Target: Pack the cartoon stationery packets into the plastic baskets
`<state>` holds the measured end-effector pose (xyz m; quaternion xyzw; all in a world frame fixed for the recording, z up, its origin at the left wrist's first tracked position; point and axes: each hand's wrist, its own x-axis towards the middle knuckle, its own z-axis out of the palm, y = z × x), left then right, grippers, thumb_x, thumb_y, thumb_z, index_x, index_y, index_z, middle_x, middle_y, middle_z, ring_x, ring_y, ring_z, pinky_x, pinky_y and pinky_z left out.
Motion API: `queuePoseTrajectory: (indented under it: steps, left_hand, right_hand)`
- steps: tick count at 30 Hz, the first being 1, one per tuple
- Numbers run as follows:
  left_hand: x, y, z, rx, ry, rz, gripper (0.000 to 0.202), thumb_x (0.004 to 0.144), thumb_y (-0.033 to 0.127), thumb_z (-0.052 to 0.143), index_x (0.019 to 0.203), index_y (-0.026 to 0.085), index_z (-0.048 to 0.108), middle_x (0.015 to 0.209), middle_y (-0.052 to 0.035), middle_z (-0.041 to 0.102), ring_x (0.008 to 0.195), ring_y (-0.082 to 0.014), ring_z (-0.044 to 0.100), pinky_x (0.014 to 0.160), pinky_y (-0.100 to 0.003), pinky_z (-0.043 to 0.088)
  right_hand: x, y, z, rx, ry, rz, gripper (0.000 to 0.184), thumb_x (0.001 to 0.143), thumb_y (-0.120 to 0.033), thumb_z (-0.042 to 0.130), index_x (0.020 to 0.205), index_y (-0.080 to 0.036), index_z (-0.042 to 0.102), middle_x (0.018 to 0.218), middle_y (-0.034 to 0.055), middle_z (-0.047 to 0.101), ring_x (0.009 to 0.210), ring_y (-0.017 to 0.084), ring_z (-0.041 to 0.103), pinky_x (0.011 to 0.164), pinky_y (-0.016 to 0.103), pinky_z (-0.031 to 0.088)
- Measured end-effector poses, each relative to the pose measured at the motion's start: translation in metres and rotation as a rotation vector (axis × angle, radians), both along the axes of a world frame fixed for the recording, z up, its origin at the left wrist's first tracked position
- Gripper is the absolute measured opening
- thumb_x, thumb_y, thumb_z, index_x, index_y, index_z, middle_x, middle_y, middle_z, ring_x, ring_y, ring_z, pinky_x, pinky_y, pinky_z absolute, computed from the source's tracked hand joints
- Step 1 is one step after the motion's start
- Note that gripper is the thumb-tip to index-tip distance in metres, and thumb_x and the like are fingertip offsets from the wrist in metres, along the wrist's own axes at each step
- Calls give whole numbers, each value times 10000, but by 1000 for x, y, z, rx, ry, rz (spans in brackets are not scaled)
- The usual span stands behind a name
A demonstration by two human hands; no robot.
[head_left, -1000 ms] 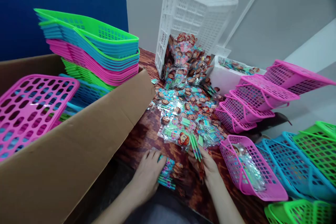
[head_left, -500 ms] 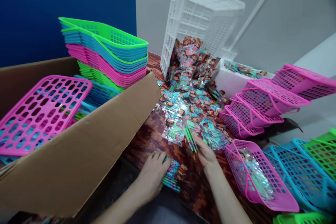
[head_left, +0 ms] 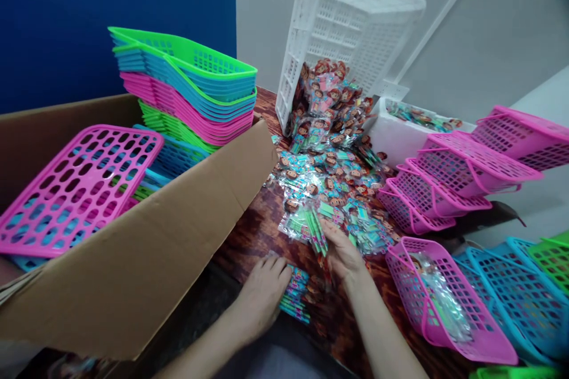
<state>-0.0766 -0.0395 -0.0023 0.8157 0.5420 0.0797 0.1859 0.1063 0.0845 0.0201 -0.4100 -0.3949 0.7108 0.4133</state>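
Forward since a second ago, my right hand (head_left: 341,253) has carried its pencil packet (head_left: 316,230) up to the near edge of the packet pile (head_left: 338,180), fingers closed round it. My left hand (head_left: 263,293) lies flat, fingers loose, on a small stack of packets (head_left: 297,297) on the wooden table (head_left: 251,234). Just right of my right hand sits a pink basket (head_left: 480,343).
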Motion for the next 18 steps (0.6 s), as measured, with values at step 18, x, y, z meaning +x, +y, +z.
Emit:
queuePoseTrajectory:
  steps: [18]
  left_hand:
    - [-6,6,7,91,37,-210,502,767,189,592,1258,185,484,1481,-153,409,1433,-314,280,1206,-538,57]
  right_hand:
    - [-1,-56,-8,836,-1075,493,111,885,-194,587,871,-223,693,912,29,670,867,185,611,758,271,436]
